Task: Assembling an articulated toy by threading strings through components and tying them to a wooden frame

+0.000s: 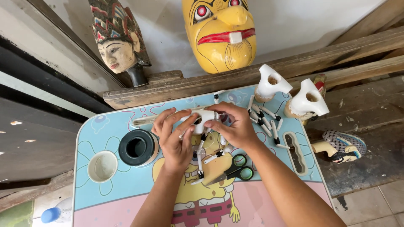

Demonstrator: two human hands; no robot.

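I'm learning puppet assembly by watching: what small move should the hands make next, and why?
Probably steady the white puppet body with the left hand while the right hand reaches for a loose white stick piece: limbs already dangle below, more lie unattached nearby.

white body: mostly covered by my left hand and right hand, so its shape is unclear
yellow mask: top cut off by the upper edge
blue-capped bottle: cut by the bottom edge
scissors: blade tips partly under jointed sticks
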